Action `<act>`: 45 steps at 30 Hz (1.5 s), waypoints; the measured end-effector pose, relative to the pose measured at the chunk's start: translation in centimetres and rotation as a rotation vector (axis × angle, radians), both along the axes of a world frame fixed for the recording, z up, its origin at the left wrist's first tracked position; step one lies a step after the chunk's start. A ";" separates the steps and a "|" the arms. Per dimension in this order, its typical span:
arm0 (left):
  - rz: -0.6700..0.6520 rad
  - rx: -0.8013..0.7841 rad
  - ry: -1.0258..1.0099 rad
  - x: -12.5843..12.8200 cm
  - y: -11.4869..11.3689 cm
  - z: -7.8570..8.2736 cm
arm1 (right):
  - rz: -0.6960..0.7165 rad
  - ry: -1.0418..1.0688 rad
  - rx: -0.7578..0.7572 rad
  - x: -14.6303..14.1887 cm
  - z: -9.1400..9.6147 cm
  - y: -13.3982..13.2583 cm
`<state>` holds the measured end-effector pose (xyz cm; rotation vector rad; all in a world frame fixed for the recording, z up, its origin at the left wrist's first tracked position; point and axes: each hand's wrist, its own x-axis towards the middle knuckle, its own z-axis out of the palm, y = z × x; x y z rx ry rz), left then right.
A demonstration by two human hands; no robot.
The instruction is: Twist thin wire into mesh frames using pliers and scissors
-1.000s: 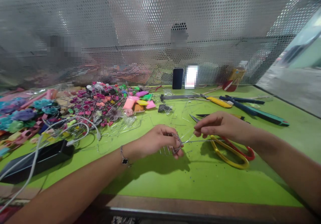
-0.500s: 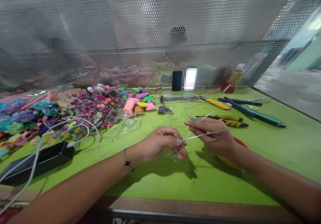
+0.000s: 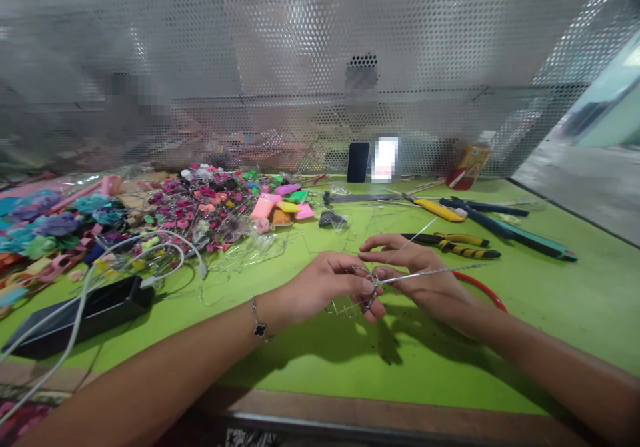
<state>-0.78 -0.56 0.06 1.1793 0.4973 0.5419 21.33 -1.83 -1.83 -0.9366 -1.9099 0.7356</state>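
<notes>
Wire, thin and straight, points to 3 o'clock, pinched closed in right hand; left hand clasps tangled wire frame.

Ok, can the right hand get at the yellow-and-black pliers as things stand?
Probably yes: the right hand is just beside the pliers, with nothing between them, though its fingers are pinching a wire and would likely have to let go first.

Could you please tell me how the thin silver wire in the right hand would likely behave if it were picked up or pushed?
The thin silver wire in the right hand would probably feel very light. It looks springy rather than floppy, since its free end stands out straight past the hand. Being slender, it might also roll or slip on the bright green table.
</notes>
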 end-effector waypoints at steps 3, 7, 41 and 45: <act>0.065 -0.033 -0.026 0.4 -0.1 -0.1 | 0.014 0.192 0.035 -0.3 0.2 0.1; 0.078 -0.091 -0.074 0.7 -0.4 -0.2 | 0.059 0.281 0.114 -0.6 0.2 0.0; 0.636 1.045 0.532 0.4 -0.2 -1.0 | -0.149 0.080 -0.285 -2.5 1.0 -1.7; 0.628 0.959 0.526 0.5 -0.2 -1.2 | -0.190 -0.009 -0.165 -2.7 0.4 -1.7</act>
